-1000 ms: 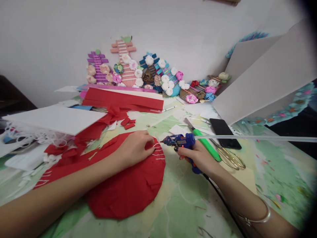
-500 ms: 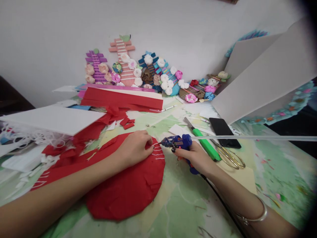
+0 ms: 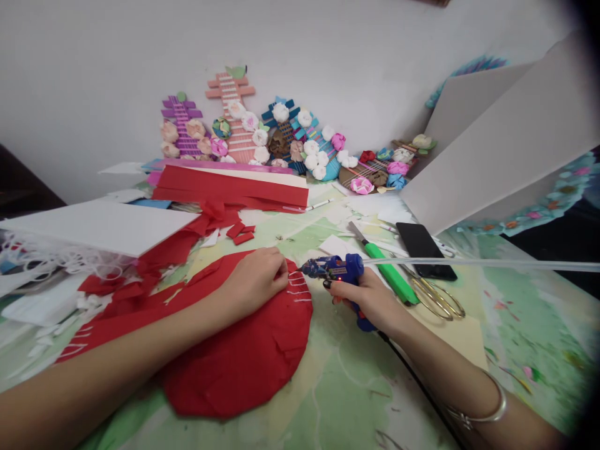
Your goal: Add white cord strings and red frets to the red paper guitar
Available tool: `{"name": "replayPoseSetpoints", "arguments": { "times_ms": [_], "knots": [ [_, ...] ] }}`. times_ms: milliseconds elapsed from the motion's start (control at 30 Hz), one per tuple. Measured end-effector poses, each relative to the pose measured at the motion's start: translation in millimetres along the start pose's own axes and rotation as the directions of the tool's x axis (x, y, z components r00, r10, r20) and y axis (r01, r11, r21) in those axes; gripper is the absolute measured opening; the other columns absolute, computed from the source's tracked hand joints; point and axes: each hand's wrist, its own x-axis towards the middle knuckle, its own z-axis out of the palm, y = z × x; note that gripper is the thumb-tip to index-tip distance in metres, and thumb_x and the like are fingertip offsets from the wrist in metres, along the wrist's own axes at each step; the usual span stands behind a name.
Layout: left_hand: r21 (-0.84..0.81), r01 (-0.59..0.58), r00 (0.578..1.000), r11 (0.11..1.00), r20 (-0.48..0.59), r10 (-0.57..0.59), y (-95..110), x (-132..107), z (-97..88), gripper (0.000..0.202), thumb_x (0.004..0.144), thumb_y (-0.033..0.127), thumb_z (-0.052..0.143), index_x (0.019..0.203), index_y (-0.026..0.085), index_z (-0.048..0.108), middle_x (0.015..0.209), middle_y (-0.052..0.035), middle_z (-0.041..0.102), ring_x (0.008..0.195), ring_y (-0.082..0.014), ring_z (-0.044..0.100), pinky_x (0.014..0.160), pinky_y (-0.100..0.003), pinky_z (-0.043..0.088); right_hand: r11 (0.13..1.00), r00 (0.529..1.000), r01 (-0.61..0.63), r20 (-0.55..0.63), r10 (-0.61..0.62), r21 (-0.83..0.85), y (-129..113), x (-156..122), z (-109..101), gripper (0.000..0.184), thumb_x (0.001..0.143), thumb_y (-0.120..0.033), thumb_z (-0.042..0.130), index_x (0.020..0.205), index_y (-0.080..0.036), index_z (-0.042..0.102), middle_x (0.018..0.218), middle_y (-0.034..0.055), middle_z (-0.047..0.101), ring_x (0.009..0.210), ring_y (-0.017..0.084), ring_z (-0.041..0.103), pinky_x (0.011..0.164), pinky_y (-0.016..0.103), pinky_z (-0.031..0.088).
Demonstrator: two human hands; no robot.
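Observation:
A flat red paper-covered shape [image 3: 244,369], rounded at the near end with a narrower neck running left, lies on the table. Several short white strings [image 3: 299,292] cross its right edge, and more cross the neck at the left. My left hand [image 3: 257,278] rests on the red shape, its fingers pinched together at one end of the uppermost string. My right hand [image 3: 370,297] is wrapped round a blue hot glue gun [image 3: 335,269]. The gun's nozzle is at that string, by the edge of the red shape. A long clear glue stick [image 3: 469,262] sticks out of its back.
Right of the gun lie a green utility knife [image 3: 391,272], gold-handled scissors [image 3: 438,297] and a black phone [image 3: 424,250]. White board [image 3: 98,225] and red paper scraps [image 3: 171,240] cover the left. Decorated guitar shapes [image 3: 234,125] lean on the wall. A large board [image 3: 506,137] stands at right.
The glue gun's nozzle has shifted slightly left and down along the string. My left hand has drawn back a little to the left, still closed. The red shape has hardly moved.

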Motion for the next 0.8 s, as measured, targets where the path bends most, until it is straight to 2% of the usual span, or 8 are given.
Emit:
{"name": "replayPoseSetpoints", "arguments": {
  "times_ms": [133, 267, 467, 667, 800],
  "knots": [
    [0.036, -0.003, 1.0, 0.999, 0.03, 0.002, 0.3, 0.2, -2.9, 0.016, 0.084, 0.018, 0.042, 0.07, 0.016, 0.048, 0.084, -0.0061, 0.052, 0.074, -0.0171, 0.052, 0.068, -0.029, 0.041, 0.999, 1.0, -0.012, -0.019, 0.011, -0.047, -0.4, 0.9, -1.7, 0.021, 0.07, -0.036, 0.062, 0.061, -0.017, 0.062, 0.057, 0.0004, 0.059, 0.053, 0.013, 0.049, 0.052, 0.026, 0.035],
    [0.059, -0.02, 0.998, 0.998, 0.055, 0.016, -0.5, -0.9, -4.9, 0.017, 0.086, 0.018, 0.041, 0.071, 0.016, 0.047, 0.094, -0.0076, 0.05, 0.076, -0.0169, 0.052, 0.072, -0.031, 0.043, 0.998, 0.999, -0.035, -0.031, 0.034, -0.055, -2.5, 0.7, 0.4, 0.018, 0.069, -0.033, 0.061, 0.062, -0.017, 0.062, 0.058, 0.0006, 0.061, 0.055, 0.013, 0.052, 0.053, 0.026, 0.036],
    [0.057, -0.023, 0.997, 0.998, 0.075, 0.019, -2.0, 0.1, -4.6, 0.015, 0.086, 0.018, 0.041, 0.073, 0.016, 0.049, 0.093, -0.0069, 0.049, 0.077, -0.0172, 0.052, 0.073, -0.031, 0.043, 1.0, 1.0, -0.016, 0.02, 0.016, 0.007, 0.8, 0.9, 2.6, 0.013, 0.069, -0.03, 0.062, 0.068, -0.017, 0.062, 0.06, 0.0003, 0.064, 0.058, 0.015, 0.057, 0.055, 0.025, 0.039],
    [0.091, -0.04, 0.995, 0.995, 0.09, 0.032, -2.1, 0.2, -3.9, 0.015, 0.088, 0.019, 0.04, 0.077, 0.016, 0.049, 0.088, -0.0064, 0.049, 0.076, -0.0179, 0.051, 0.071, -0.031, 0.042, 1.0, 0.999, 0.003, 0.044, -0.003, 0.001, -0.5, 0.1, 5.1, 0.017, 0.07, -0.03, 0.061, 0.06, -0.018, 0.057, 0.053, -0.002, 0.057, 0.051, 0.012, 0.049, 0.05, 0.024, 0.035],
    [0.054, -0.047, 0.996, 0.997, 0.08, 0.042, -1.1, -1.5, -5.8, 0.015, 0.088, 0.017, 0.04, 0.075, 0.016, 0.049, 0.089, -0.0066, 0.049, 0.076, -0.0172, 0.051, 0.072, -0.03, 0.042, 1.0, 0.998, -0.022, 0.064, 0.022, 0.007, -1.3, -1.4, 8.7, 0.016, 0.071, -0.029, 0.061, 0.06, -0.018, 0.056, 0.053, -0.0028, 0.054, 0.05, 0.011, 0.047, 0.048, 0.024, 0.033]
  ]
}}
